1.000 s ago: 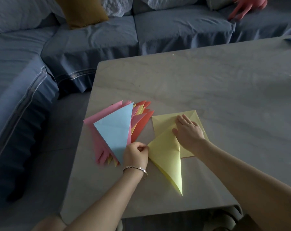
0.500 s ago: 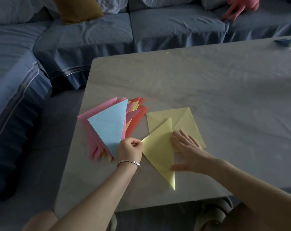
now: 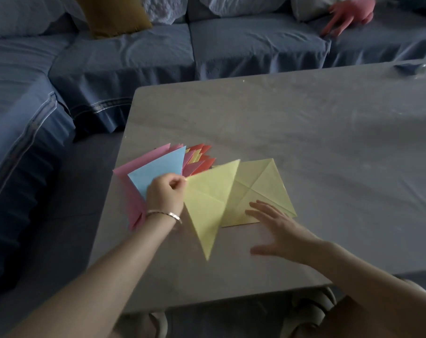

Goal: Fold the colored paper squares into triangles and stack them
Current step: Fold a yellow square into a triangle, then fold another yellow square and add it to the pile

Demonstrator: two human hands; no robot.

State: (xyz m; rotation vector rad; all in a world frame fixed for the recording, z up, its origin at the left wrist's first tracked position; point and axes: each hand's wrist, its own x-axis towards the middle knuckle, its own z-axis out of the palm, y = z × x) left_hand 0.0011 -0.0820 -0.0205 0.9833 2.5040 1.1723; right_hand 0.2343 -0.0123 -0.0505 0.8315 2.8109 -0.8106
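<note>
Now the right hand [image 3: 277, 230], which was pressing flat on the folded yellow paper triangle [image 3: 207, 206] a moment ago, has come off it. It hovers with its grip released and fingers spread, fingertips over the near edge of the creased yellow paper square [image 3: 263, 186]. The left hand [image 3: 168, 193] keeps its grip pinched on the triangle's left corner and has swung the piece toward the fanned stack of pink, orange and blue folded paper triangles [image 3: 158, 167] on the grey surface [image 3: 304, 132]. The triangle partly overlaps the square. Creasing looks finished; stacking seems next, with the square still to fold.
</note>
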